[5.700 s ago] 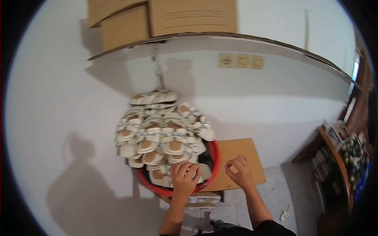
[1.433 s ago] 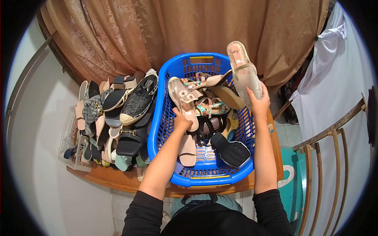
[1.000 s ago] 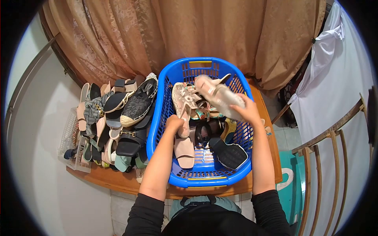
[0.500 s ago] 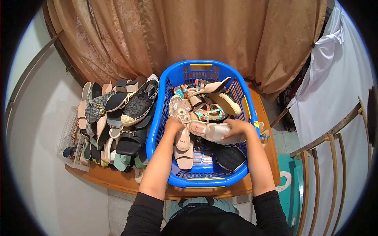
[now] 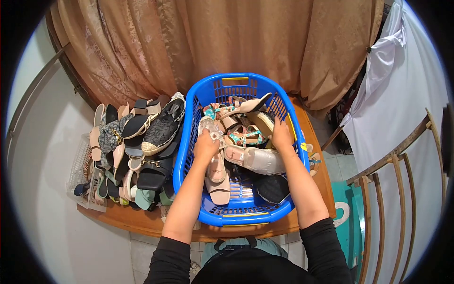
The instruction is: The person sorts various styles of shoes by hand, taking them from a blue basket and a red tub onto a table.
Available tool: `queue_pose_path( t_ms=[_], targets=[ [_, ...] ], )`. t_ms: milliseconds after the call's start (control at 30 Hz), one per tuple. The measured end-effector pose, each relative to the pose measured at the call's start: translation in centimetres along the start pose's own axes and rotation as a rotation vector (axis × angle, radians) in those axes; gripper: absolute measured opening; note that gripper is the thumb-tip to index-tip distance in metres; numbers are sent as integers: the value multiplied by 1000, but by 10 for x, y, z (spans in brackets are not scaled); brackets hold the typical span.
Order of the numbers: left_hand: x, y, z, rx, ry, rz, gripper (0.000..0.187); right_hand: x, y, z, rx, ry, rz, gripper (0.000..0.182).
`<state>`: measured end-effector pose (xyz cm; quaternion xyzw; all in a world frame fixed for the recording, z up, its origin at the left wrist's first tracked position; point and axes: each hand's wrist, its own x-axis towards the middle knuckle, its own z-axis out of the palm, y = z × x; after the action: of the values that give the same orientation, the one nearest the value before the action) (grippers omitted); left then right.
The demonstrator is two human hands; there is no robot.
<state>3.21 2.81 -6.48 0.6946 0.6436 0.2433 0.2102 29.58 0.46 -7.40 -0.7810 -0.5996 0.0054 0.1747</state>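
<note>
Both grips sit inside the blue basket (image 5: 239,213): the left hand (image 5: 206,146) is clenched on a pale studded sandal (image 5: 208,127), lifting its toe end clear of the heap, while the right hand (image 5: 281,137) lies on a tan-soled shoe (image 5: 263,122) at the far right of the load — whether its fingers have actually closed I cannot tell.

What could go wrong, by my reading, starts with the biggest thing; the basket stands on a wooden tabletop (image 5: 142,220) with its near rim close to the edge, so a hard tug from either grip could drag it toward the person. Left of the left grip, a tall pile of shoes (image 5: 142,146) leans against the basket wall; a shove on the basket could send the top ones sliding. Within the heap, straps are tangled, so pulling the studded sandal may haul a neighbour up with it.

Materials, large to small: the basket is rigid slotted plastic, oval, glossy; the curtain (image 5: 213,42) beyond both grips is soft brown patterned cloth; just below the right grip lies a clear sandal (image 5: 257,160), smooth and probably slippery; below the left grip sit two blush slides (image 5: 217,177) with matte flat soles; between the grips a teal-patterned strappy sandal (image 5: 246,136) — thin, snag-prone bands.
</note>
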Motion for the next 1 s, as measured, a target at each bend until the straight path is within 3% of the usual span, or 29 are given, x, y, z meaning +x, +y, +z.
queue_pose_path(
  t_ms=[67, 200, 267, 333, 400, 467, 600, 667, 733, 767, 800, 867, 900, 1000],
  targets=[
    [4, -2, 4, -33, 51, 87, 42, 0, -2, -5, 7, 6, 29, 68],
    [10, -3, 9, -168, 12, 189, 35, -29, -45, -57, 150, 235, -183, 48],
    [12, 1, 12, -323, -66, 205, 33, -45, -52, -75, 223, 311, -575, 44],
    [17, 2, 19, -417, -145, 136, 41, -61, -57, -90, 235, 165, -814, 42],
    [5, 17, 6, -969, -604, -336, 59, -77, -66, -103, 231, 150, -871, 37],
    [-1, 20, -3, -816, -761, -445, 72, -85, -74, -110, 208, 211, -977, 40],
    [4, 4, -15, -591, -728, -312, 89, -100, -94, -92, 30, 296, -1249, 16],
    [7, -5, -30, 19, -326, -168, 74, -105, -98, -84, 6, 265, -1261, 14],
    [7, -19, -28, -274, -248, -228, 55, -106, -98, -83, -17, 290, -1239, 16],
    [12, -24, -27, -392, -284, -150, 48, -106, -98, -84, -16, 289, -1237, 16],
    [12, -18, -28, -391, -286, -150, 48, -105, -97, -86, -3, 330, -1204, 15],
    [6, 3, -35, -866, -246, -147, 45, -101, -94, -87, 11, 368, -1172, 14],
    [5, 5, -39, -937, -343, -221, 50, -98, -90, -88, 12, 397, -1149, 12],
    [6, 8, -31, -857, -322, -166, 54, -85, -81, -93, 74, 444, -1116, 8]
  ],
)
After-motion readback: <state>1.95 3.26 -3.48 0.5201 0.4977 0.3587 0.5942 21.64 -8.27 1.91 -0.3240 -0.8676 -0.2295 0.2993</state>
